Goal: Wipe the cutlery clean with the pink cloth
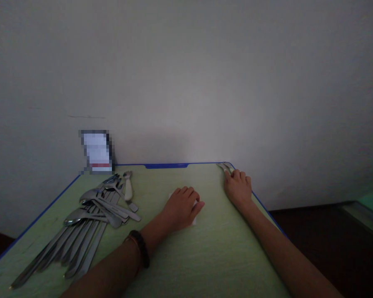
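My right hand (238, 188) is at the far right corner of the table, its fingers closed on a fork (223, 167) whose metal head points to the back left. Beside it, touching or nearly so, lies a second metal utensil head (228, 166); my fingers hide the handles. My left hand (182, 207) rests mid-table with curled fingers over a small flat white thing (194, 220), perhaps a cloth or tissue, mostly covered by the palm. To its left lies a heap of metal spoons and forks (102, 203), with a white-handled fork (128, 188) at its back right.
A pale green table (217, 256) with a blue rim stands against a grey wall (186, 82). At the back left corner a blurred phone-like screen (97, 151) leans upright. Several long utensil handles (77, 248) stretch toward the near left. Dark floor (329, 236) shows at right.
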`<state>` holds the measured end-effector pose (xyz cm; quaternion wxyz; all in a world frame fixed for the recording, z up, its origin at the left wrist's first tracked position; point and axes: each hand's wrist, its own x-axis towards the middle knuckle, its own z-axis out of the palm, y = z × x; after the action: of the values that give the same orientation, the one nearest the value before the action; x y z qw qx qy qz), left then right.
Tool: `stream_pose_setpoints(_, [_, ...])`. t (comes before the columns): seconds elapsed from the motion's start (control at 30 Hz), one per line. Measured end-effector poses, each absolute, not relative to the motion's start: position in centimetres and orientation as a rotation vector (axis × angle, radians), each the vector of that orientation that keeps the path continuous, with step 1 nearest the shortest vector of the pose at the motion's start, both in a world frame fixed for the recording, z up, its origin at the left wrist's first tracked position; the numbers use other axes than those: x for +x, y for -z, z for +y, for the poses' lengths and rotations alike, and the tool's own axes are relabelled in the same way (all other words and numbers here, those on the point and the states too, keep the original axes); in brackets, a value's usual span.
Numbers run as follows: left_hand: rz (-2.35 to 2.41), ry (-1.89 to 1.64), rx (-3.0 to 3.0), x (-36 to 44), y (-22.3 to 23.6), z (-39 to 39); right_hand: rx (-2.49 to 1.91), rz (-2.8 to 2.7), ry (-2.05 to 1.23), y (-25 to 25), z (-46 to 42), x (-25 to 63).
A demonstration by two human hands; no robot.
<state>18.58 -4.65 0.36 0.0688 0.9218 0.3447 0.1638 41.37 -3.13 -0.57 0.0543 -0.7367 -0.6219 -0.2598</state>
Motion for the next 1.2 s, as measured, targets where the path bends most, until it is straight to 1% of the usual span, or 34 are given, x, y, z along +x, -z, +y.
stream_pose_setpoints(0.2, [1.074, -0.652, 2.671, 18.4, -0.4, -4.9, -2.226, -1.828, 0.697, 0.4, -3.3, 40.9])
stream_pose_setpoints(0.3, [1.136, -0.713, 2.642, 17.8, -0.7, -5.0, -2.133, -1.846, 0.648, 0.1, -3.9, 40.0])
stream_pose_setpoints(0.4, [1.212, -0.761, 2.618, 16.6, -1.0, -5.2, -1.882, -1.946, 0.521, 0.0, -5.0, 37.6])
stream_pose_setpoints(0.5, [1.283, -0.769, 2.63, 14.6, -1.2, -5.8, -1.522, -2.048, 0.27, -0.1, -6.4, 34.1])
stream_pose_setpoints(0.6, [1.416, -0.677, 2.696, 12.1, -1.5, -6.3, -1.242, -2.239, 0.028, -0.1, -7.6, 30.8])
stream_pose_setpoints(0.67, [1.57, -0.563, 2.735, 10.2, -2.0, -6.2, -1.165, -2.368, -0.059, -0.1, -7.8, 29.2])
stream_pose_setpoints(0.77, [1.874, -0.364, 2.696, 7.5, -2.8, -5.1, -1.211, -2.395, -0.072, 0.0, -6.9, 27.7])
stream_pose_setpoints(0.83, [2.12, -0.176, 2.563, 6.1, -3.2, -4.0, -1.263, -2.365, -0.046, 0.1, -6.0, 27.2])
stream_pose_setpoints(0.87, [2.172, -0.137, 2.517, 5.5, -3.2, -3.4, -1.28, -2.361, -0.038, 0.2, -5.6, 27.0])
stream_pose_setpoints(1.03, [2.223, -0.023, 2.394, 4.6, -3.0, -1.2, -1.376, -2.349, -0.031, 0.5, -5.0, 26.6])
stream_pose_setpoints(1.2, [2.167, -0.012, 2.345, 5.0, -3.0, -0.5, -1.448, -2.164, -0.098, 0.9, -4.8, 26.7])
